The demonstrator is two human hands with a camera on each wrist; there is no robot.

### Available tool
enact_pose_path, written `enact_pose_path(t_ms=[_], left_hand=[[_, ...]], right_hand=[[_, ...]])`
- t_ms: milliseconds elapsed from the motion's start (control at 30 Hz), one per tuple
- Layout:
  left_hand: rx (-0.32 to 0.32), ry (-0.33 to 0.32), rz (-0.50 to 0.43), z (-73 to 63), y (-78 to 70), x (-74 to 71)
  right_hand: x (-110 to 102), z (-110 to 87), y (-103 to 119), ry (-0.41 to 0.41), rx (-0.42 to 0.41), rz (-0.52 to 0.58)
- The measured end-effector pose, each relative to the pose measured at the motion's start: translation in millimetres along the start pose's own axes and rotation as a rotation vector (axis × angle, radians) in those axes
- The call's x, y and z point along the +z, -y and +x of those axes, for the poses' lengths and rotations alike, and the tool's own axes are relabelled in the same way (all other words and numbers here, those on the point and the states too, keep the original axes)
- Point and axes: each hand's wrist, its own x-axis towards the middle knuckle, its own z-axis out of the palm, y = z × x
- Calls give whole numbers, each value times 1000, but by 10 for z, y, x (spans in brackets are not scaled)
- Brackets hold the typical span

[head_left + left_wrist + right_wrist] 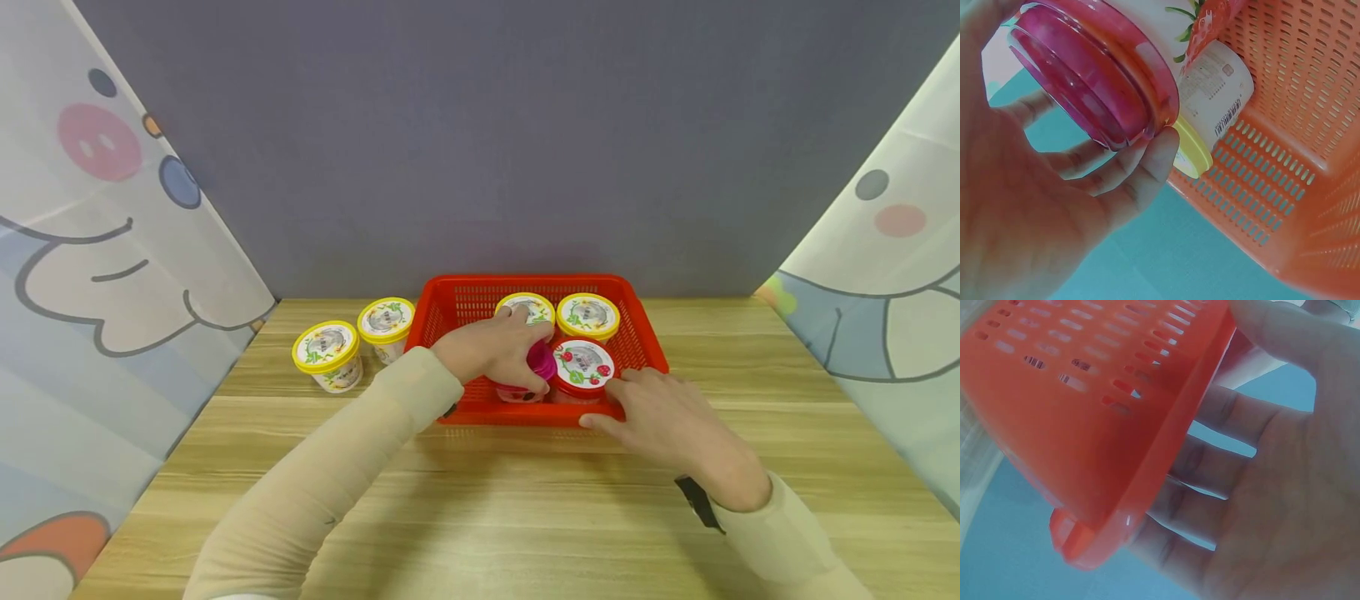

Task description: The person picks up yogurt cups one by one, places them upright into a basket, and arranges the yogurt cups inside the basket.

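My left hand reaches into the red basket and grips a tub with a magenta top, thumb on the near side. In the left wrist view, fingers curl around the ridged magenta top; the hand hides much of this tub from above. Beside it stands a red-lidded tub with berries printed on the lid. Behind are two yellow-lidded tubs, one in full view, the other partly behind the left hand. My right hand holds the basket's front right rim, fingers over it and thumb outside.
Two more yellow-lidded tubs, one nearer and one touching close by the basket's left side, stand on the wooden table. A grey wall rises behind the basket, with cartoon-printed sheets at both sides.
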Motion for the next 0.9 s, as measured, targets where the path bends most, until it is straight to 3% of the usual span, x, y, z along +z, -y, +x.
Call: enact_pose_path(t_ms=[567,900], left_hand=[[-3,35,16,58,-149,-17],[18,37,18,51,-142,-25]], right_hand=[[-3,3,4,21,11,-20],[-8,11,5,13,7,-19]])
